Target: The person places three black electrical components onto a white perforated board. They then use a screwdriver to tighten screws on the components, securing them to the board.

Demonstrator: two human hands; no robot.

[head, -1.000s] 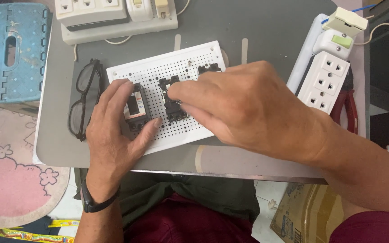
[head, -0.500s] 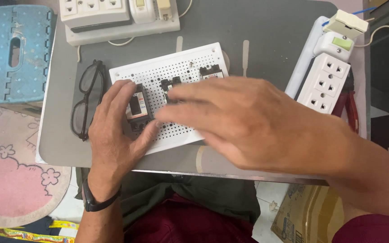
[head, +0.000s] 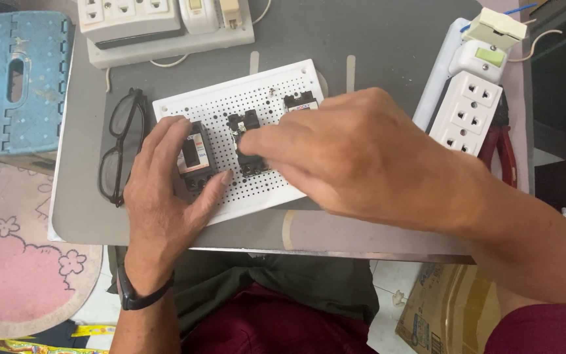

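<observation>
Nearest the camera, my left hand [head: 165, 196] lies flat and spread on the near-left corner of the white perforated board [head: 230, 105], fingers loosely open around the black breaker [head: 194, 157] with the pale label, touching it but not closed on it. Just beyond, my right hand [head: 361, 154] reaches across the board, fingertips bunched onto the middle black component [head: 247, 141]; whether it is truly pinched I cannot tell, the fingers hide the contact. Third small black piece [head: 299, 100] sits near the board's far edge, untouched. Risk as I judge it: the board's near edge sits close to the grey table [head: 388, 59] rim, so a hard push from the right hand could skate it toward my lap if the left lifts; the right forearm hides the near-right corner. Folded glasses [head: 120, 147] lie just left of the board, a sideways slide could knock them. Containers: a cardboard box [head: 440, 308] on the floor at right, contents not visible. Farthest, a socket strip [head: 468, 111] and a switch board [head: 165, 26]
</observation>
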